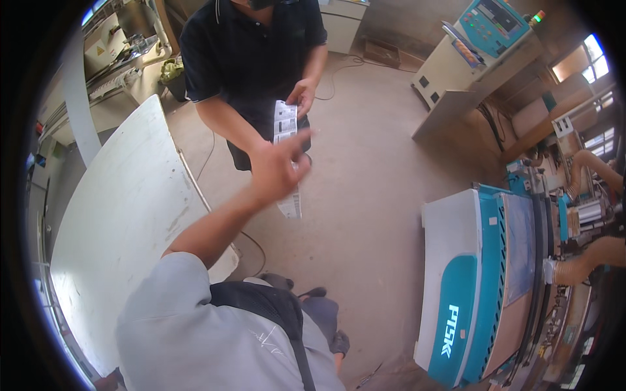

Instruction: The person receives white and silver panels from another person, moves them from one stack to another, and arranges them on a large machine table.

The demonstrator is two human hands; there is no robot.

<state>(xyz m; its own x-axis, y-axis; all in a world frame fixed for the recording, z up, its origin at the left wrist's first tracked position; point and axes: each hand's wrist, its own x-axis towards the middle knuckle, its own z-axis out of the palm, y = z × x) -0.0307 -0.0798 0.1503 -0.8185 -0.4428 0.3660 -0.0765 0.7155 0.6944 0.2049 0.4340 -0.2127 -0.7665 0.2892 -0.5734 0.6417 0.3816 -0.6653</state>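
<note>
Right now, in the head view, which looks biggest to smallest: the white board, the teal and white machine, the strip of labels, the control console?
1. White board, largest.
2. Teal and white machine; close to the board in spread, so that order is unsure.
3. Control console, farther off, so it may look smaller than it is.
4. Strip of labels, smallest.

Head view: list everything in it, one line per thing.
Label strip: one, white with dark print, hanging between the two people.
Co-worker: one, dark shirt, top centre, their hand on the strip's top.
Panel: one, white, on the left.
Machine: one, white and teal, on the right.
Control console: one, teal panel on beige cabinet, top right.
Floor: beige, dusty, with cables.
Left hand: raised at the strip; grip unclear.
Right hand: not in view.
</note>
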